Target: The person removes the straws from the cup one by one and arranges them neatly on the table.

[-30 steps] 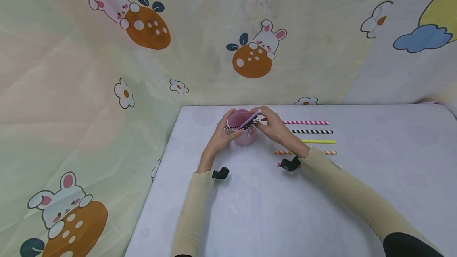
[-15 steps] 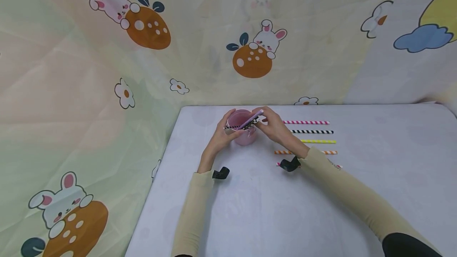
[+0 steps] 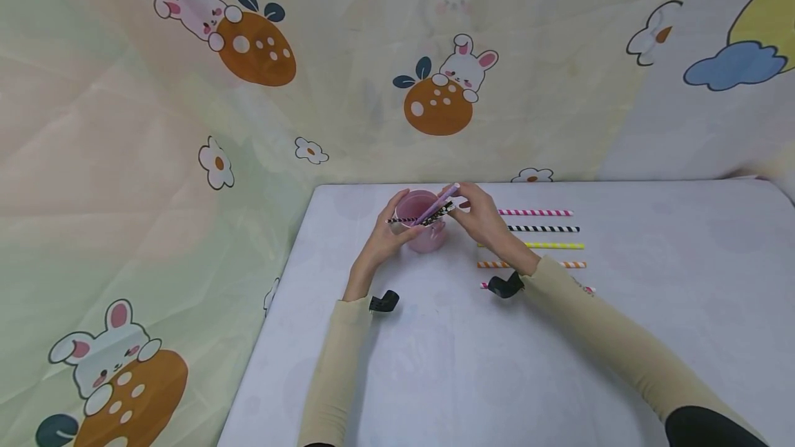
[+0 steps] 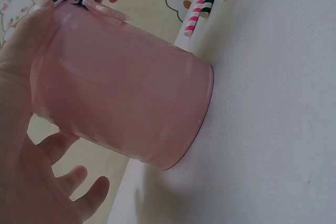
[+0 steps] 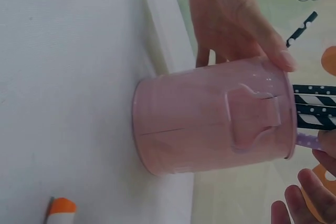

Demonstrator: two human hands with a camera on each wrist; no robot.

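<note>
A pink cup (image 3: 425, 240) with a small side lug stands on the table, slightly left of centre in the head view. My left hand (image 3: 386, 240) grips it round the side, thumb at the near rim and fingers behind. Several black-and-white patterned paper straws (image 5: 315, 107) stick out of its mouth. One dark dotted straw (image 5: 302, 29) leans apart, over to the left side. A purple dotted straw (image 3: 437, 203) slants out to the upper right, beside the black ones. My right hand (image 3: 483, 221) pinches this purple straw above the rim, its other fingers spread.
Right of the cup, paper straws lie in a spaced column: pink-striped (image 3: 537, 212), black-striped (image 3: 543, 229), yellow (image 3: 555, 246), orange-striped (image 3: 491, 265) and a red-striped one (image 3: 484, 286) partly under the right wrist. A printed cloth (image 3: 360, 88) hangs behind the table's far edge.
The right hand has shifted slightly right and its fingers have spread from the black straws. The purple straw's upper end has risen a little. The left hand and cup stay put.
</note>
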